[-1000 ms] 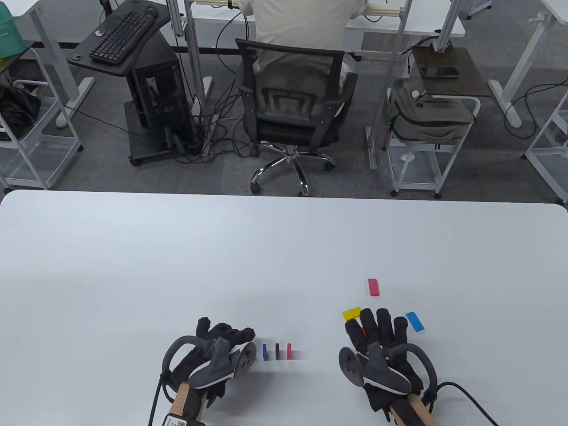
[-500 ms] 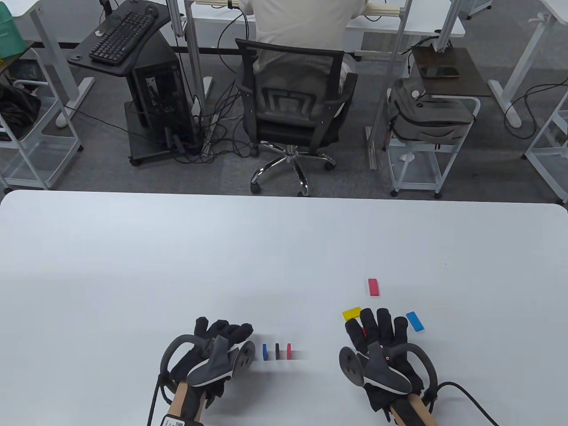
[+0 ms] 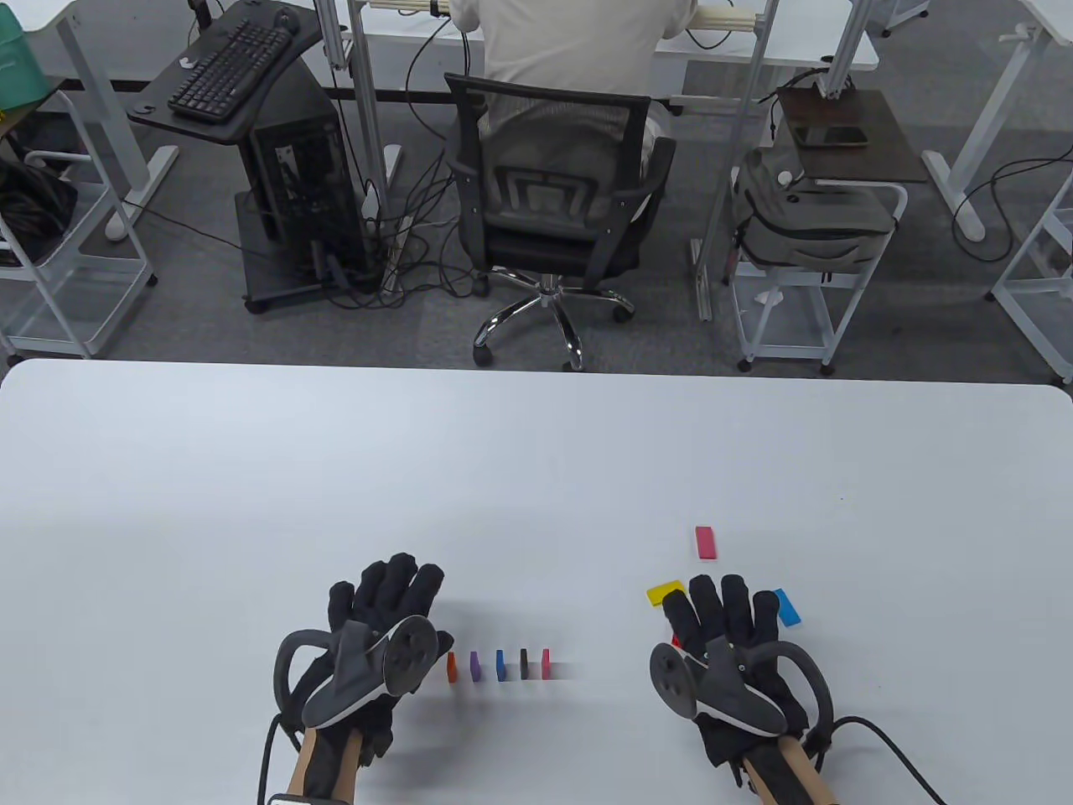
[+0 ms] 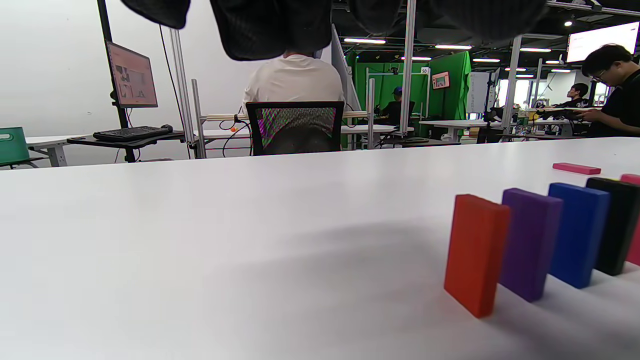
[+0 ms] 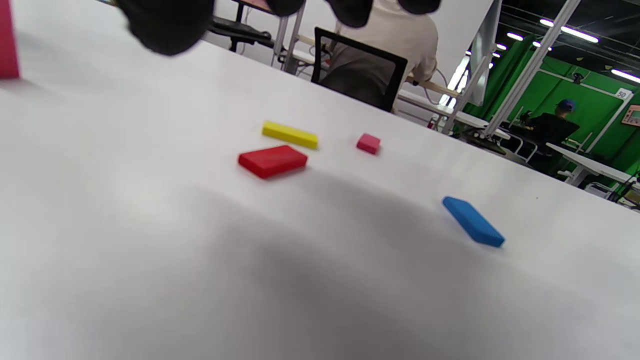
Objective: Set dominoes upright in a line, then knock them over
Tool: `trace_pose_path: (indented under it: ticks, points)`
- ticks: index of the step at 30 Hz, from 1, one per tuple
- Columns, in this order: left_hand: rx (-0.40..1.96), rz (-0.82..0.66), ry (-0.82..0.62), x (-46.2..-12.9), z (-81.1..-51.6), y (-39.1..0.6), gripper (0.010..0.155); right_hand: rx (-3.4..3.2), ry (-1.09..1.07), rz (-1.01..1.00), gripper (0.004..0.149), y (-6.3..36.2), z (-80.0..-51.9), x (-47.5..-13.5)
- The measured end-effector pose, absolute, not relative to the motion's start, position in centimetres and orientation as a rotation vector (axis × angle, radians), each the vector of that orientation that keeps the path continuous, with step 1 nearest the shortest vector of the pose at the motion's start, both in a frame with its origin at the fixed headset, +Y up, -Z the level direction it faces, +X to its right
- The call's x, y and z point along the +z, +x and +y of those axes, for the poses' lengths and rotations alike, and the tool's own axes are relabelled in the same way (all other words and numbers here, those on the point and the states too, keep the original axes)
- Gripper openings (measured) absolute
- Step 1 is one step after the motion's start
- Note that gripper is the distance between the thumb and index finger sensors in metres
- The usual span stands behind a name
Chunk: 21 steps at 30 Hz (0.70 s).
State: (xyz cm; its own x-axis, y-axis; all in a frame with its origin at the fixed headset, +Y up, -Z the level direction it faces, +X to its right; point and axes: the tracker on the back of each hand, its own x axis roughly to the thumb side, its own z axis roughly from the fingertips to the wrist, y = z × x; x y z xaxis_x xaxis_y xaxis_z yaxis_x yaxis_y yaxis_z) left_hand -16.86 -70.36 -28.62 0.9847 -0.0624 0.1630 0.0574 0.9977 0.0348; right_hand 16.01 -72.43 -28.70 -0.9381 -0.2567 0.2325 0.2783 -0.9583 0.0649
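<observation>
Standing five dominoes in a short row near the lower middle of the table view, we have the orange domino (image 3: 453,667) at the left end, then the purple domino (image 3: 475,666), the blue domino (image 3: 500,664), the black domino (image 3: 524,662) and the pink domino (image 3: 546,662), all upright and closely spaced on the desk (image 3: 536,453). Our left hand (image 3: 377,637) sits just beside the orange end, its fingers (image 3: 394,583) spread fairly straight and holding nothing. Our right hand (image 3: 729,646) rests flat toward the lower right, fingers relaxed and empty, above the loose pieces: a yellow domino (image 3: 664,594), a red domino (image 5: 272,160), a flat pink domino (image 3: 706,542) and a light blue domino (image 3: 786,606), all lying down and well apart from the row. We judge the line unfinished, with four pieces left to add. The main risk is our left hand or its bulky tracker brushing the orange domino, which would topple the whole row early, since the gaps are small. Carrying a new piece across to the pink end could do the same if we set it down tilted or too near its neighbour.
</observation>
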Motion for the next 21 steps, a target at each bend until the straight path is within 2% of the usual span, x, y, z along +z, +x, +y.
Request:
trace_pose_path:
  ticks: [8,13,21]
  points:
    - [-0.034,-0.161,0.024,-28.8,-70.8,-17.3,0.075,-2.805,-0.315,-0.136,0.070,14.8,-72.4,-32.8]
    - [-0.012,-0.159,0.017,-28.8,-70.9,-17.4,0.075,-2.723,-0.342,-0.163,0.064,13.4,-73.8,-36.1]
    - [-0.012,-0.153,0.005,-29.0,-70.9,-17.7,0.074,-2.648,-0.397,-0.175,0.057,12.4,-76.1,-38.7]
